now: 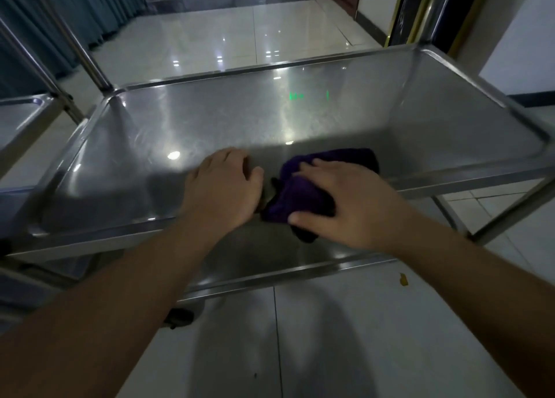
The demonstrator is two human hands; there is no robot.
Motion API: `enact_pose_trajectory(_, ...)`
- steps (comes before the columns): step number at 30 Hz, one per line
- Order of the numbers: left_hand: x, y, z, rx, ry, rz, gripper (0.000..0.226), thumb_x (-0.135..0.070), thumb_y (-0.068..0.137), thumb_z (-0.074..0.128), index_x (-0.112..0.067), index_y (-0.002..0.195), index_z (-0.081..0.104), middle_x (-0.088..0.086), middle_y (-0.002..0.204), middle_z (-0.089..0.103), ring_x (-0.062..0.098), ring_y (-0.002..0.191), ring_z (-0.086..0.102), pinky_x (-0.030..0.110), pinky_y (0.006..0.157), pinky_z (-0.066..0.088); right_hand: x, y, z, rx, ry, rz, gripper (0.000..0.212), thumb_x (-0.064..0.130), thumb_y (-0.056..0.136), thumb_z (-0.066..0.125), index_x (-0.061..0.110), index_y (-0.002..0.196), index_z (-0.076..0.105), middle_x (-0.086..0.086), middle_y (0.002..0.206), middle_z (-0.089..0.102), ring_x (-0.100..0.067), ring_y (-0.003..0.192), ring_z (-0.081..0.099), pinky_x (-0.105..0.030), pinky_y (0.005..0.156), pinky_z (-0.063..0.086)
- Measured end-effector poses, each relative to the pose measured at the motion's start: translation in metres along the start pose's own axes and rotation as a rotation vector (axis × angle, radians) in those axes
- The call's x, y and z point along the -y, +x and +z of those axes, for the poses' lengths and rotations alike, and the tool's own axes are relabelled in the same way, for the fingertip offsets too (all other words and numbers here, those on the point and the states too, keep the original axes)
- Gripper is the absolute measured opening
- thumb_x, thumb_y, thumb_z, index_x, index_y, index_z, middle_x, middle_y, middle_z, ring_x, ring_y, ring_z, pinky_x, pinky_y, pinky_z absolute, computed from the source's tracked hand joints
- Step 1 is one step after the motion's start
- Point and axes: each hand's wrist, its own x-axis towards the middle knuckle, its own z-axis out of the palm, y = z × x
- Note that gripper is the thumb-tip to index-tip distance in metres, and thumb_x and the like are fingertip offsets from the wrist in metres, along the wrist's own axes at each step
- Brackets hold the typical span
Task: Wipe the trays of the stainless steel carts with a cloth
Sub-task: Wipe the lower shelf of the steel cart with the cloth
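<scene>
A stainless steel cart's top tray (pixel 210 121) fills the middle of the view. A bunched purple cloth (pixel 300 193) lies on it near the front rim. My right hand (pixel 354 199) lies over the cloth, fingers on its top and thumb round its near side, with the cloth bulging up between them. My left hand (pixel 223 184) rests on the tray just left of the cloth, palm down, its fingertips hidden behind the knuckles. A small dark, olive bit shows between the two hands.
A lower tray (pixel 270 265) of the same cart shows beneath the front rim. Another steel cart (pixel 21 112) with upright posts stands at the left. A caster (pixel 180 318) sits on the glossy tiled floor, and a small yellow scrap (pixel 403 279) lies at the right.
</scene>
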Motion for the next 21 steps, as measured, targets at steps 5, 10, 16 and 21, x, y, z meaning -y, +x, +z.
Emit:
enact_pose_trajectory(5,0.01,0.002,-0.016,0.02,-0.269,-0.001,0.043,-0.041,0.106,0.051,-0.026,0.147,0.057,0.001,0.147,0.057,0.013,0.118,0.054,0.031,0.099,0.04,0.019,0.001,0.019,-0.061,-0.036,-0.265,0.069,0.045,0.084,0.074,0.023,0.146,0.054,0.0,0.141,0.063,-0.021,0.132,0.056,-0.043,0.112,0.041)
enact_pose_trajectory(10,0.028,-0.019,-0.024,-0.083,-0.242,0.152,0.043,-0.034,0.102,0.061,-0.025,0.144,0.059,-0.005,0.143,0.053,0.005,0.12,0.05,0.014,0.095,0.03,0.034,0.0,0.019,-0.212,0.014,-0.343,0.05,0.022,0.084,0.073,0.017,0.133,0.065,0.0,0.122,0.071,-0.024,0.109,0.066,-0.042,0.095,0.052)
enact_pose_trajectory(16,0.065,-0.062,-0.035,-0.154,-0.111,0.408,0.039,-0.017,0.101,0.064,-0.01,0.139,0.065,0.007,0.138,0.061,0.019,0.126,0.057,0.017,0.106,0.038,0.075,-0.005,0.041,-0.201,0.078,-0.554,0.044,0.012,0.079,0.073,0.009,0.123,0.07,-0.007,0.105,0.072,-0.031,0.097,0.068,-0.047,0.085,0.05)
enact_pose_trajectory(21,0.104,-0.111,-0.034,-0.202,-0.005,0.522,0.041,-0.025,0.095,0.065,-0.013,0.134,0.069,0.005,0.142,0.061,0.026,0.128,0.06,0.051,0.107,0.046,0.093,-0.009,0.082,0.05,0.185,-0.531,0.043,0.02,0.08,0.074,0.022,0.122,0.068,0.008,0.104,0.069,-0.017,0.098,0.065,-0.035,0.087,0.049)
